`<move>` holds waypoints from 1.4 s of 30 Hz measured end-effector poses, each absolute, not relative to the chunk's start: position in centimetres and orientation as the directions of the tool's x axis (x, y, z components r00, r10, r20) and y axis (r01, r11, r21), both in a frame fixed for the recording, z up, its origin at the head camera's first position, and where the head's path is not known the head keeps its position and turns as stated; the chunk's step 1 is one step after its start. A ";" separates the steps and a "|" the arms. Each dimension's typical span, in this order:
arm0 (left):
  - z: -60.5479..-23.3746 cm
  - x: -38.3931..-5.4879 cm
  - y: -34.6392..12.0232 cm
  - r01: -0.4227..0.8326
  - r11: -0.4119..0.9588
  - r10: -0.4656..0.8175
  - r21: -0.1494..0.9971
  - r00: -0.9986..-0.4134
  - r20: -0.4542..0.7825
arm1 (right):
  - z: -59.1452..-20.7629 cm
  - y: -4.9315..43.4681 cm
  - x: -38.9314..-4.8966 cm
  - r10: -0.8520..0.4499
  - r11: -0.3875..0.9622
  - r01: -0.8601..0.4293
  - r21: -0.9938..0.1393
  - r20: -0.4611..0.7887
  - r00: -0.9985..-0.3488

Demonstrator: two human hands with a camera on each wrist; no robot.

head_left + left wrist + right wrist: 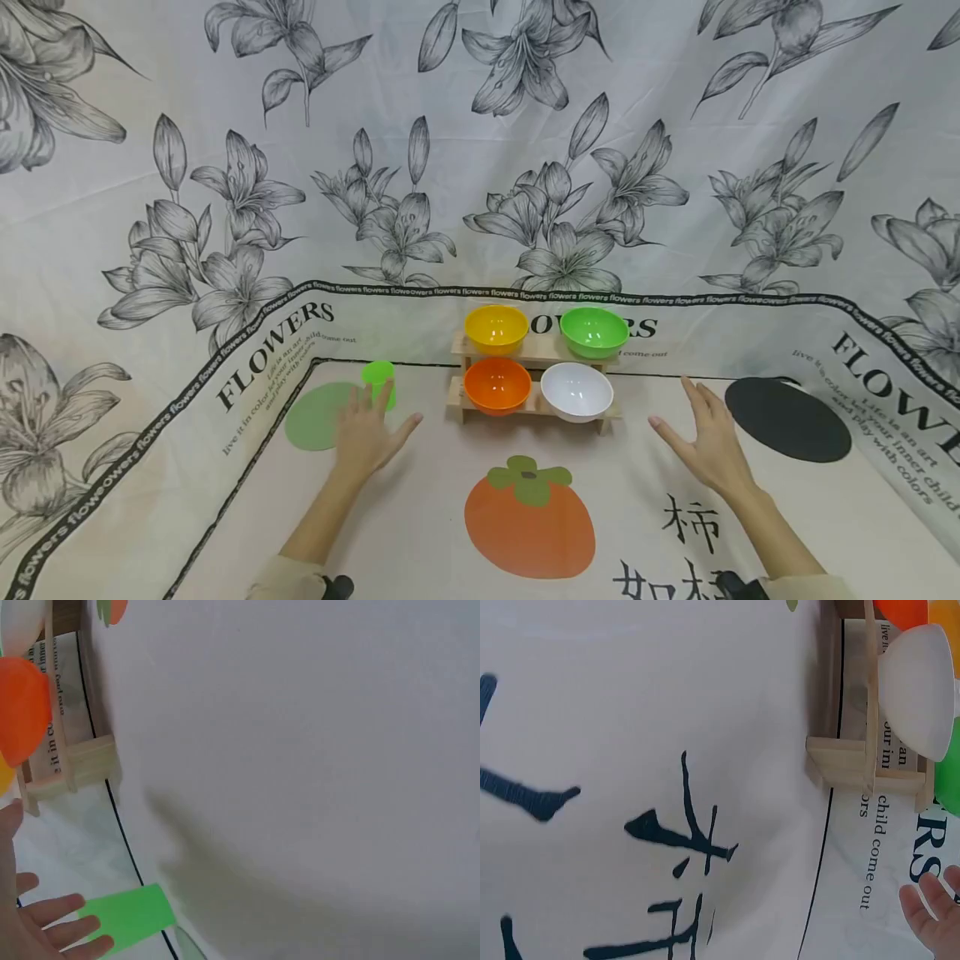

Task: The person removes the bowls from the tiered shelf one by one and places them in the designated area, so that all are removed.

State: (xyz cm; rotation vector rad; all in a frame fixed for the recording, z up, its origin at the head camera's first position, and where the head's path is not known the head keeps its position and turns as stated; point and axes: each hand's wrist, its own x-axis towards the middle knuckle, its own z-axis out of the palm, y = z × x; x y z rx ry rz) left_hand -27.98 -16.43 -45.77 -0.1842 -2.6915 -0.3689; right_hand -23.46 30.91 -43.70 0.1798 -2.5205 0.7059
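My left hand (367, 435) hovers with spread fingers beside a bright green cup (379, 377), partly covering it in the head view. In the left wrist view the same cup (129, 918) appears just beyond my fingers, and I cannot tell whether they touch it. My right hand (707, 440), fingers extended and holding nothing, is to the right of a two-step wooden rack (456, 393). On the rack's upper step sit a yellow bowl (497, 328) and a green bowl (595, 332). The lower step bears an orange bowl (497, 386) and a white bowl (577, 392).
The tabletop cloth (420, 508) has a printed orange persimmon (529, 533), dark characters, a green oval (315, 421) at left and a black oval (787, 419) at right. Behind the rack hangs a flower-printed curtain (480, 192).
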 end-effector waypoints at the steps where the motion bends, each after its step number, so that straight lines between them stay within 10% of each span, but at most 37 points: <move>1: -46.0 -28.2 -16.2 0.195 0.949 0.081 0.248 -0.911 0.404 | -43.8 30.5 -23.7 0.001 0.834 -0.274 -0.479 0.498 -0.867; 12: -49.0 -31.2 -12.3 0.309 0.661 0.067 0.684 -0.932 0.356 | -45.2 27.6 -25.9 -0.011 0.645 -0.288 -0.708 0.368 -0.930; 30: -49.9 -33.8 -7.8 0.385 0.396 0.023 0.834 -0.912 0.410 | -46.2 25.3 -27.8 -0.035 0.520 -0.274 -0.809 0.300 -0.953; 42: -51.0 -34.7 -7.3 0.157 0.222 -0.119 0.962 -0.975 0.186 | -47.0 24.5 -28.3 -0.062 0.463 -0.289 -0.838 0.294 -0.954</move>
